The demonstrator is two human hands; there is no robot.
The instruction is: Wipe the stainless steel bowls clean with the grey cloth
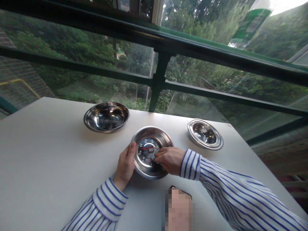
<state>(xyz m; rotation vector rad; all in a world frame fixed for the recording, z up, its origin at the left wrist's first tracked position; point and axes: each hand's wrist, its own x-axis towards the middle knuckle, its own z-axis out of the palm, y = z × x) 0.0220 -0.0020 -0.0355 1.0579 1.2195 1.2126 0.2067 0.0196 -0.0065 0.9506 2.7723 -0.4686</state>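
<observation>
A shiny steel bowl [141, 168] with a red-and-black label on its inner base stands on the white table. My left hand [126, 163] grips its left rim, thumb on the edge and fingers round the outside. Inside the bowl, near its right wall, my right hand [169, 158] has its fingers pressed together and pointing down toward the base. A small greyish patch shows at those fingertips; whether it is a held thing or part of the bowl's surface I cannot make out.
A wider steel bowl [108, 117] stands at the back left of the white table [60, 160]. At the back right is a wide-rimmed steel bowl [204, 134]. A pixelated phone-like object [179, 208] lies in front. Beyond runs a green railing [158, 73] with glass.
</observation>
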